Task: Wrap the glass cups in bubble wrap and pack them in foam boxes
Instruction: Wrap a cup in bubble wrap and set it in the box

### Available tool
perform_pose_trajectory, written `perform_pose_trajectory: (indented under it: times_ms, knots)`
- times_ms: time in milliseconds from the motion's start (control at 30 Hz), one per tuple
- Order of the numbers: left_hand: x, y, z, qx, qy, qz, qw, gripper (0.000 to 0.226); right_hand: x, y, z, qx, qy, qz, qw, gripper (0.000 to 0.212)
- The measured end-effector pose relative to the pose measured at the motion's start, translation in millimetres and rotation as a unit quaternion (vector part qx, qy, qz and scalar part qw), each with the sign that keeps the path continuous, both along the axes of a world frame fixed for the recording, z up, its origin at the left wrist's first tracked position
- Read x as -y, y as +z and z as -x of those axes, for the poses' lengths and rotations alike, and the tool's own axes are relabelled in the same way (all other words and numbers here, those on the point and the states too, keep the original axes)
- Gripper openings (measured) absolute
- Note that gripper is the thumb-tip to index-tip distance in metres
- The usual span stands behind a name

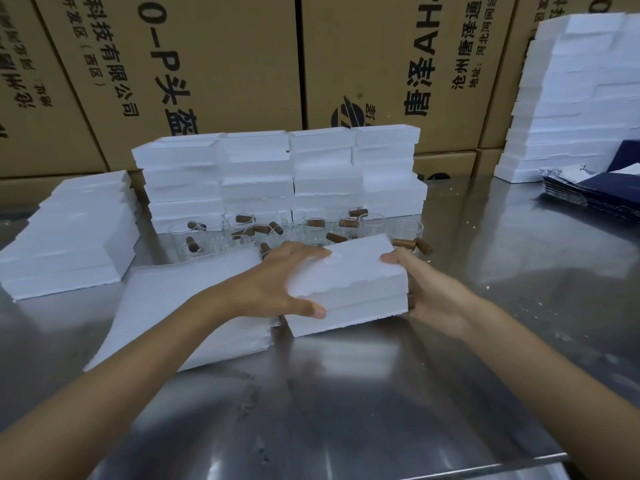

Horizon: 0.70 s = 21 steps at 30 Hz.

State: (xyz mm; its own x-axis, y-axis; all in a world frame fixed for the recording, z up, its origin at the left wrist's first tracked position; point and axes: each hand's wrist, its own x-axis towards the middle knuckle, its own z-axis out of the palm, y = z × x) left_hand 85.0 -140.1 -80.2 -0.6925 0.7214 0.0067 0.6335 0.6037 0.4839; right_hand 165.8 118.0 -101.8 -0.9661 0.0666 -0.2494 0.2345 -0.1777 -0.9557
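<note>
A closed white foam box (349,292) sits tilted on the steel table (346,393), held between both hands. My left hand (277,282) grips its left end, fingers over the top and thumb along the front edge. My right hand (433,292) clasps its right end. Behind the box stand several clear glass cups (367,226) with brown wooden handles. A stack of white wrap sheets (173,306) lies to the left under my left forearm.
Foam boxes are stacked at the back centre (280,171), at the left (72,237) and in a tall pile at the far right (571,98). Dark blue flat cartons (602,188) lie at the right. Large cardboard boxes (225,64) wall the back.
</note>
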Motion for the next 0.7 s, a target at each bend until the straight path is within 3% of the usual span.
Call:
perform_pose_trajectory:
  times_ms: [100,200,267,367,567,633,700]
  knots:
    - [-1.5,0.3,-10.3,0.021,0.036,-0.105,0.994,0.094,2.2,13.6,-0.4,-0.059,-0.086,-0.021,0.994,0.052]
    - [-7.7,5.4,-22.3,0.068,0.119,-0.272,0.953,0.091,2.3,34.7,-7.2,-0.122,-0.082,0.000,0.989,0.062]
    - [-9.5,16.1,-29.1,0.147,0.162,-0.351,0.910,0.094,9.5,48.4,-12.5,-0.156,-0.058,0.017,0.986,0.050]
    - [-5.8,30.0,-34.8,0.294,0.138,-0.460,0.827,0.093,28.2,61.3,-15.1,-0.174,-0.045,0.034,0.983,0.034]
    - [17.0,39.4,-34.6,0.300,0.277,-0.656,0.635,0.092,97.6,59.6,0.6,-0.147,-0.132,0.055,0.979,0.049]
    - [19.7,40.1,-36.0,0.337,0.276,-0.674,0.596,0.092,128.2,55.7,11.0,-0.132,-0.165,0.066,0.975,0.062]
    - [20.8,37.1,-36.5,0.350,0.280,-0.670,0.592,0.088,155.9,52.1,21.3,-0.122,-0.169,0.065,0.976,0.068]
